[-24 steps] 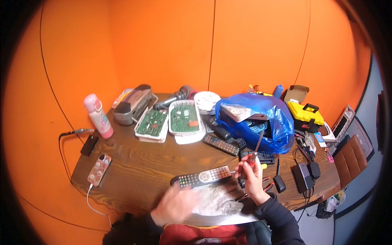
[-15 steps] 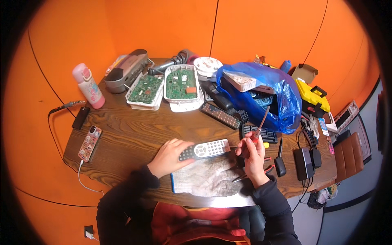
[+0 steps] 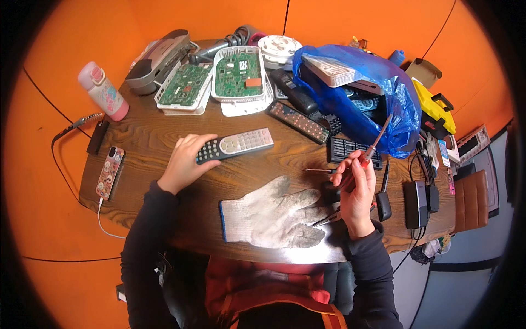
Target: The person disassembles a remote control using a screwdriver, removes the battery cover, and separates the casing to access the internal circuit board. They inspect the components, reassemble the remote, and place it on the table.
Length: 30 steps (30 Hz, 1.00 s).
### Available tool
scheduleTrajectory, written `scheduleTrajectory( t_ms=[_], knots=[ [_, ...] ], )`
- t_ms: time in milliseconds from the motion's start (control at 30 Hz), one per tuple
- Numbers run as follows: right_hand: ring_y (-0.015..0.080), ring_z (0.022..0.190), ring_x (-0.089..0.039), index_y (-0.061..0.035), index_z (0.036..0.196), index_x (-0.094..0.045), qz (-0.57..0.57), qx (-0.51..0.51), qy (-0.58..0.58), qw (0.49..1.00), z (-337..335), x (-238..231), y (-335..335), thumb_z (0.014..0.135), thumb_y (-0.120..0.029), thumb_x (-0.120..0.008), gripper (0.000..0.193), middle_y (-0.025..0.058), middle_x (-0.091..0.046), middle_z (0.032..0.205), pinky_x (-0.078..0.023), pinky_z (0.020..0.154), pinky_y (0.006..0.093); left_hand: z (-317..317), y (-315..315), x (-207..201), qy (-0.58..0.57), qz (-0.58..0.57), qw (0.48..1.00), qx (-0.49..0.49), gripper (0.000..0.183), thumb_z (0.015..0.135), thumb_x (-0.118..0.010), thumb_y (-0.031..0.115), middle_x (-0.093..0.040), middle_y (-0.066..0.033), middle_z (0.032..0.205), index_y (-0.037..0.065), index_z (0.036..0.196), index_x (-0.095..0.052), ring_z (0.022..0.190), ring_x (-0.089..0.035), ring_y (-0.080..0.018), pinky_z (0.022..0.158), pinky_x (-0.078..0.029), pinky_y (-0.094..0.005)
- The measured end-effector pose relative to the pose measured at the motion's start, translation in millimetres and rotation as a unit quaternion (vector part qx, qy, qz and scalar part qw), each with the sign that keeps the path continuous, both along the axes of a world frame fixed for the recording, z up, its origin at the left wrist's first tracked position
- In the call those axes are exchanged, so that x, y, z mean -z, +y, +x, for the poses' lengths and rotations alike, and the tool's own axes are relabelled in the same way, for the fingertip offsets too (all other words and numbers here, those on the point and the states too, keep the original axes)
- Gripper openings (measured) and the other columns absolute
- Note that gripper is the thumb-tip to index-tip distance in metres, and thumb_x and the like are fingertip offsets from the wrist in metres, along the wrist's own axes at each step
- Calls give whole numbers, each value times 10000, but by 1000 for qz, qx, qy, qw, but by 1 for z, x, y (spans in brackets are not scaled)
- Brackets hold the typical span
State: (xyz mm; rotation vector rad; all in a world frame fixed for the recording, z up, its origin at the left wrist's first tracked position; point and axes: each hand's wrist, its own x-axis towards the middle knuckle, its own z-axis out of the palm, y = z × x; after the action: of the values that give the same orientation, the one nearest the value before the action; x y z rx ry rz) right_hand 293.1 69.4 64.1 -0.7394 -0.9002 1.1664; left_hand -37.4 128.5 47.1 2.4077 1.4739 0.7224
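Note:
My left hand (image 3: 189, 159) is closed around the dark end of a grey and silver remote control (image 3: 241, 142), over the table left of centre. The remote's button side faces up. In my right hand (image 3: 356, 194) is a screwdriver (image 3: 378, 137) with a red handle, its shaft pointing up and away. Beside that hand, a thin metal shaft (image 3: 319, 170) shows; its other end is hidden. A soiled white work glove (image 3: 274, 214) with a blue cuff edge lies flat between my forearms. Pliers (image 3: 329, 219) rest by the glove's fingers, partly hidden by my right hand.
Opened white casings with green circuit boards (image 3: 238, 74) stand at the back. A blue plastic bag (image 3: 400, 98) of devices sits back right, near another remote (image 3: 298, 122) and a black tray (image 3: 339, 151). A phone (image 3: 109, 172), bottle (image 3: 104, 93) and power adapter (image 3: 415, 203) flank the sides.
My left hand has carried the remote left and away from the glove, which now shows more fully. My right hand still holds the screwdriver, now farther from the remote. The view has shifted.

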Motion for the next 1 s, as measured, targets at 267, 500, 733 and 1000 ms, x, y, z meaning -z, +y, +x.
scheduleTrajectory(
  t_ms=[267, 500, 733, 1000],
  knots=[
    [139, 578, -541, -37, 1025, -451, 2, 22, -17, 1000, 1, 4, 5, 947, -163, -425, 150, 80, -557, 753, -472, 584, 268, 59, -26, -11, -47, 8, 968, 245, 530, 679, -746, 236, -506, -128, 1223, 80, 1150, -559, 1160, -438, -301, 965, -352, -420],
    [140, 605, -543, -39, 1041, -452, 37, 31, -11, 999, 5, 3, 6, 957, -169, -404, 162, 86, -555, 776, -470, 609, 272, 102, -40, 6, 72, -16, 940, 332, 545, 825, -582, 373, -289, -85, 1435, 219, 1324, -429, 1321, -224, -360, 1047, -192, -516],
    [143, 599, -537, -44, 1023, -463, 45, 90, -31, 994, 13, 2, 11, 950, -189, -424, 167, 89, -553, 766, -463, 595, 269, 83, -41, 9, 133, -20, 960, 247, 547, 841, -554, 389, -228, -81, 1467, 265, 1349, -391, 1352, -138, -382, 1052, -93, -589],
    [150, 577, -536, -47, 1049, -440, 59, 92, -19, 994, 17, 2, 15, 964, -235, -378, 215, 96, -547, 749, -469, 586, 282, 55, -8, 3, 75, 87, 992, 49, 582, 819, -609, 276, -440, -127, 1332, 139, 1342, -393, 1281, -349, -270, 1055, -197, -520]
  ],
)
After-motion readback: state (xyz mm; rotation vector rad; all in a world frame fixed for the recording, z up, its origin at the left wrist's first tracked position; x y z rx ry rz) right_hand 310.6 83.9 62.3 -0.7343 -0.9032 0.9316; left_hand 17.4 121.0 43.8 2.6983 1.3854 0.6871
